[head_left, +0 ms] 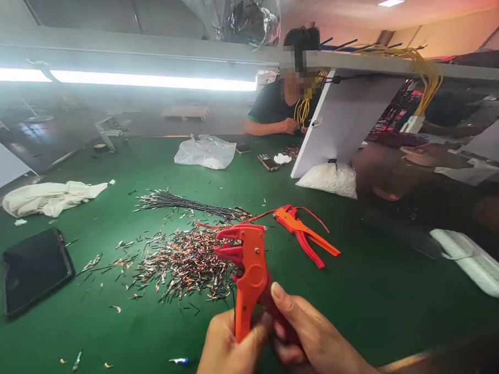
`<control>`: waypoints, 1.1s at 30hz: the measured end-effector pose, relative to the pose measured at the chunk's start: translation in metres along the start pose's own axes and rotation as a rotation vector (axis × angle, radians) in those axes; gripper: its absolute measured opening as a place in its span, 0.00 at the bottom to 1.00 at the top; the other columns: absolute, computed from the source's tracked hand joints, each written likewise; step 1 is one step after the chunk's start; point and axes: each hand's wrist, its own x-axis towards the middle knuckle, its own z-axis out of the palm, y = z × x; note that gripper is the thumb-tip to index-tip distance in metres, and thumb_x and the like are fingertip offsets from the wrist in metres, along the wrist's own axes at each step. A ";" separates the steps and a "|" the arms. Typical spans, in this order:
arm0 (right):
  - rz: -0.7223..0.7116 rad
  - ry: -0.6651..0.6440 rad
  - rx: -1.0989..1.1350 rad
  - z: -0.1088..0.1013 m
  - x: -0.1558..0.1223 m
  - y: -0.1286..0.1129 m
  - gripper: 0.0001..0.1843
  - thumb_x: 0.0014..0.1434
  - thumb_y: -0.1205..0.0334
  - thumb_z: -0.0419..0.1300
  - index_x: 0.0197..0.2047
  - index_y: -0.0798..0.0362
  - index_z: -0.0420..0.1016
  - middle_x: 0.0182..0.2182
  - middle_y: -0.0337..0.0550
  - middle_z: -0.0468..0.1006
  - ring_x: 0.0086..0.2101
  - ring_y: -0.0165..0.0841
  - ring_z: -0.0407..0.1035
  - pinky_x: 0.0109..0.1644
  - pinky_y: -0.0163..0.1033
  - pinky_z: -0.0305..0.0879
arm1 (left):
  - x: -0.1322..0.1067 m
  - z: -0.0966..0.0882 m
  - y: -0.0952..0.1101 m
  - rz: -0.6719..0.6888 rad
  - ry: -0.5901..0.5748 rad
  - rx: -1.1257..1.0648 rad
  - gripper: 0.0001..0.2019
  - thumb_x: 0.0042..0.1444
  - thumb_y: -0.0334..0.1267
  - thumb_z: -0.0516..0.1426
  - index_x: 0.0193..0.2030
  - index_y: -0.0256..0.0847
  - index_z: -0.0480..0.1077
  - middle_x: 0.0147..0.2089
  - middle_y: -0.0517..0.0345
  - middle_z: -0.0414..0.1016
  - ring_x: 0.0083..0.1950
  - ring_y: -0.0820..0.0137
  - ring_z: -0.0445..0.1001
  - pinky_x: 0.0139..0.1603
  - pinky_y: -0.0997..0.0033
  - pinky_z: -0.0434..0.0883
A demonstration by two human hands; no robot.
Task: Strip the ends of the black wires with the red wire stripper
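Note:
An orange-and-red wire stripper (248, 264) stands upright at the near edge, jaws up. My left hand (227, 353) is closed round its orange handle. My right hand (314, 341) grips the red handle, thumb pointing up along it. Just behind the tool lies a heap of short stripped wire ends with copper tips (182, 264). A bundle of long dark wires (188, 203) lies further back. A second orange stripper (303, 231) rests flat on the green table (361, 292), to the right of the heap.
A dark tablet (33, 268) and a white cloth (51, 197) lie at the left. A clear plastic bag (205, 151), a phone (267, 162) and a tilted white board (341, 119) stand further back, where a person in a dark shirt (279, 106) works. A white power strip (476, 265) lies right.

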 end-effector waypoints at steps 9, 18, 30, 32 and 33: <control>-0.398 -0.149 0.133 -0.015 0.022 -0.035 0.16 0.65 0.54 0.65 0.55 0.43 0.75 0.47 0.43 0.81 0.48 0.38 0.75 0.58 0.49 0.68 | 0.027 -0.031 0.013 0.047 0.396 0.674 0.26 0.61 0.61 0.48 0.52 0.41 0.61 0.34 0.55 0.74 0.32 0.59 0.75 0.36 0.60 0.69; -0.502 -0.351 0.111 -0.034 0.034 -0.047 0.18 0.58 0.54 0.69 0.51 0.46 0.75 0.44 0.45 0.77 0.45 0.40 0.74 0.51 0.53 0.72 | 0.043 -0.023 0.015 0.353 0.456 0.973 0.15 0.69 0.42 0.43 0.43 0.46 0.70 0.28 0.58 0.76 0.30 0.63 0.77 0.34 0.67 0.67; -0.260 -0.386 0.481 -0.034 0.028 -0.028 0.26 0.54 0.66 0.67 0.57 0.50 0.73 0.44 0.46 0.79 0.45 0.39 0.74 0.52 0.50 0.68 | 0.051 -0.017 -0.019 0.384 0.496 0.889 0.12 0.69 0.40 0.48 0.38 0.48 0.70 0.23 0.66 0.75 0.19 0.71 0.69 0.25 0.74 0.60; -0.231 -0.424 0.479 -0.032 0.027 -0.027 0.27 0.53 0.68 0.65 0.57 0.48 0.72 0.44 0.45 0.80 0.44 0.40 0.75 0.53 0.52 0.68 | 0.049 -0.021 -0.019 0.376 0.547 0.898 0.11 0.68 0.42 0.49 0.38 0.48 0.71 0.23 0.65 0.75 0.19 0.70 0.70 0.24 0.74 0.60; -0.221 -0.437 0.459 -0.031 0.026 -0.026 0.27 0.53 0.68 0.65 0.57 0.49 0.72 0.43 0.46 0.80 0.43 0.40 0.75 0.52 0.52 0.68 | 0.048 -0.022 -0.019 0.371 0.562 0.890 0.11 0.68 0.43 0.49 0.38 0.48 0.71 0.22 0.66 0.74 0.19 0.70 0.71 0.24 0.74 0.60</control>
